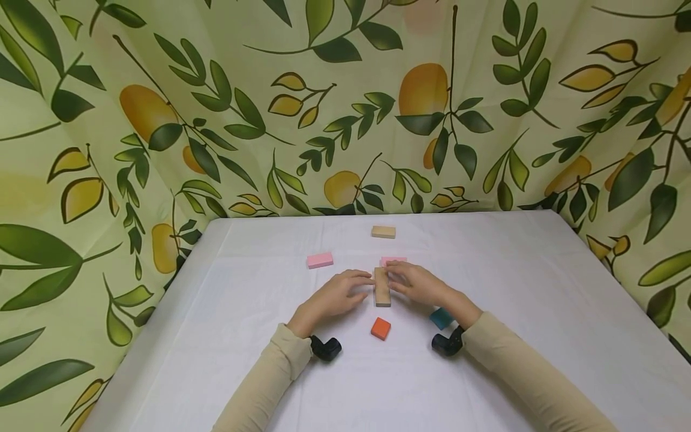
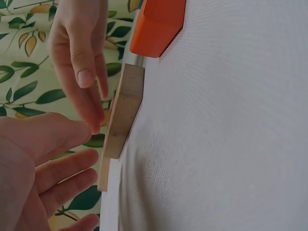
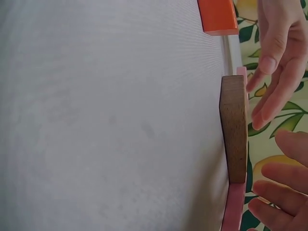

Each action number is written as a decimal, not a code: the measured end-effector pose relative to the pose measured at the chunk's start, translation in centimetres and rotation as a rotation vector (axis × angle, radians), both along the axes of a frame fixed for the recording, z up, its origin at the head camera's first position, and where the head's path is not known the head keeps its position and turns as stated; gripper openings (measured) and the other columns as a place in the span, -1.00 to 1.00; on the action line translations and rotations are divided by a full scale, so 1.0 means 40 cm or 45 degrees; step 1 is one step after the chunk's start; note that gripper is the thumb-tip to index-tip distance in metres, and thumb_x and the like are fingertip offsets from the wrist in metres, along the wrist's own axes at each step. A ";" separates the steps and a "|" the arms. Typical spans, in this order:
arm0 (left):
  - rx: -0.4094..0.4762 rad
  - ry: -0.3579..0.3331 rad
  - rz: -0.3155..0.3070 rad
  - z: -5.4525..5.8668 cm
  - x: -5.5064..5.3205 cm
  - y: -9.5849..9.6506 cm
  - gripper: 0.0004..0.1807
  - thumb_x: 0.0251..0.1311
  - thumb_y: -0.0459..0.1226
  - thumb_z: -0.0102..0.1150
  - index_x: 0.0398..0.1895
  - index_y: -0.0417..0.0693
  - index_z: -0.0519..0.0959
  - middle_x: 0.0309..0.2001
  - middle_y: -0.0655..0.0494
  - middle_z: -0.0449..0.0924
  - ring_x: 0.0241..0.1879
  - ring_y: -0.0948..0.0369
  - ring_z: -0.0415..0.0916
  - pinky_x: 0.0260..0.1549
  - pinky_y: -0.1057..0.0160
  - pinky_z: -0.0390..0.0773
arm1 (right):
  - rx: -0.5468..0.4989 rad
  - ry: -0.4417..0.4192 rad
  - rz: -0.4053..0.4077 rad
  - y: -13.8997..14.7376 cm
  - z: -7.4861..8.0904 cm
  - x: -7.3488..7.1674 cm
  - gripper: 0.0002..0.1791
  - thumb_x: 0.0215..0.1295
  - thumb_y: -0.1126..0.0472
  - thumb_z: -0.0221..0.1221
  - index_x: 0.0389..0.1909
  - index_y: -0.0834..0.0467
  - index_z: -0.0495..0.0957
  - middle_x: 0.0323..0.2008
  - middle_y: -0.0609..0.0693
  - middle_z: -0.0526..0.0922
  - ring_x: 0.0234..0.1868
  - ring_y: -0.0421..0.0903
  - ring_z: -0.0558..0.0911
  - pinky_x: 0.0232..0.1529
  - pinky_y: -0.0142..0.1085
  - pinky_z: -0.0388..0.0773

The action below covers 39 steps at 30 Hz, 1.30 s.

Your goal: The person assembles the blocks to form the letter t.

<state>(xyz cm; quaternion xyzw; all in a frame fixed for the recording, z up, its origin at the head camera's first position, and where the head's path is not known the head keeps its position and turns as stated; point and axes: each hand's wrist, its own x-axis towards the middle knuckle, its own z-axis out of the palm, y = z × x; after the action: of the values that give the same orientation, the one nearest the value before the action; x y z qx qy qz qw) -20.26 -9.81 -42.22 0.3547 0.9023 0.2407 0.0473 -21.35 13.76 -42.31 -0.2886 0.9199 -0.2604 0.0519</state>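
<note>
Left hand [image 1: 339,293]: fingers loosely spread, holding nothing.
Right hand [image 1: 422,285]: fingers likewise spread.
Central block [image 1: 382,289]: on the table [image 1: 227,312], between the hands; fingertip contact unclear.
Orange block [image 1: 381,328]: nearer the person, apart from both hands.

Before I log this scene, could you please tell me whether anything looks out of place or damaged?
Nothing stands out as odd or damaged. The orange block and teal block sit at an angle to the nearer wooden block, which seems ordinary for loose blocks. One pink block is partly hidden, so I cannot check it fully.
</note>
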 end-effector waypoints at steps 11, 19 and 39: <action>0.033 -0.019 0.060 -0.005 -0.008 -0.019 -0.64 0.34 -0.26 0.05 0.17 -0.09 0.55 0.25 -0.04 0.50 0.33 0.02 0.39 0.36 0.03 0.37 | 0.067 -0.011 0.057 -0.011 -0.006 -0.002 -0.46 0.38 0.14 0.10 0.29 0.34 0.37 0.36 0.34 0.34 0.43 0.27 0.29 0.43 0.24 0.13; 0.072 0.002 0.086 -0.006 -0.015 -0.031 -0.65 0.34 -0.27 0.06 0.14 -0.13 0.56 0.22 -0.07 0.53 0.30 0.01 0.42 0.34 0.03 0.38 | 0.106 -0.039 0.065 -0.015 -0.006 -0.004 -0.42 0.36 0.13 0.12 0.30 0.39 0.34 0.39 0.35 0.29 0.45 0.26 0.25 0.45 0.26 0.05; 0.204 -0.035 0.216 -0.007 -0.036 -0.067 -0.68 0.31 -0.33 0.07 0.10 -0.17 0.58 0.17 -0.09 0.55 0.25 0.00 0.46 0.32 -0.01 0.41 | 0.146 0.006 0.058 -0.013 -0.010 -0.008 -0.46 0.35 0.15 0.13 0.27 0.35 0.39 0.36 0.30 0.35 0.43 0.23 0.31 0.43 0.16 0.19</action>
<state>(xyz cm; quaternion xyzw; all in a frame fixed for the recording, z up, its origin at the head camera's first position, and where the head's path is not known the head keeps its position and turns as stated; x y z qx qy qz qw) -21.70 -12.49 -42.52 0.2762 0.9062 0.3199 0.0108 -21.68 13.24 -42.71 -0.3065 0.9266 -0.2055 0.0721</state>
